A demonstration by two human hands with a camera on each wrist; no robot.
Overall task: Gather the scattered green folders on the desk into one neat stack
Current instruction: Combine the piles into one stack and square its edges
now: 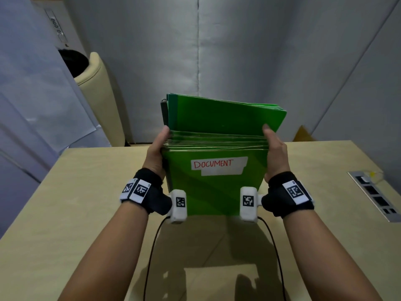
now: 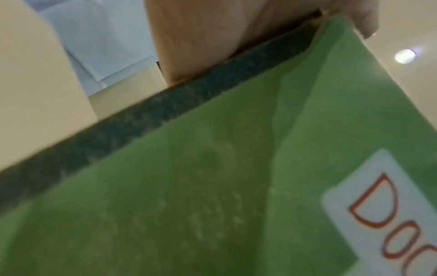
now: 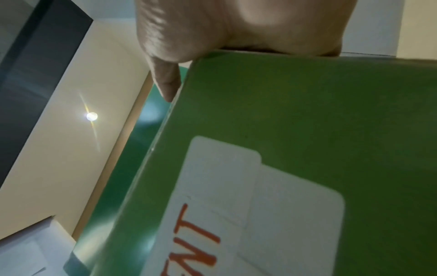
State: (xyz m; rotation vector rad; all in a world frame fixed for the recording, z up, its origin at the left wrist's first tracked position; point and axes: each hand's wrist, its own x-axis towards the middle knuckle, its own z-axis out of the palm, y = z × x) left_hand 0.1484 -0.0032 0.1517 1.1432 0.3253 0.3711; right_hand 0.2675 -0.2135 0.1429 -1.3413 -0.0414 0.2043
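Several green folders (image 1: 217, 187) stand upright as one bundle on the desk (image 1: 76, 213), the nearest bearing a white label (image 1: 219, 166) with "DOCUMENT" in red. A taller folder at the back leans away to the right. My left hand (image 1: 157, 148) grips the bundle's left edge, thumb on the top edges. My right hand (image 1: 274, 148) grips the right edge the same way. The left wrist view is filled by the green cover (image 2: 189, 186) and my left hand (image 2: 224, 37). In the right wrist view my right hand (image 3: 236, 28) sits over the folder (image 3: 307, 112).
A metal socket panel (image 1: 373, 194) is set into the desk at the right. A beige chair back (image 1: 102, 94) stands beyond the desk's far left corner. Grey partition walls (image 1: 238, 51) close off the back. Black cables (image 1: 149, 257) run from my wrist cameras toward me.
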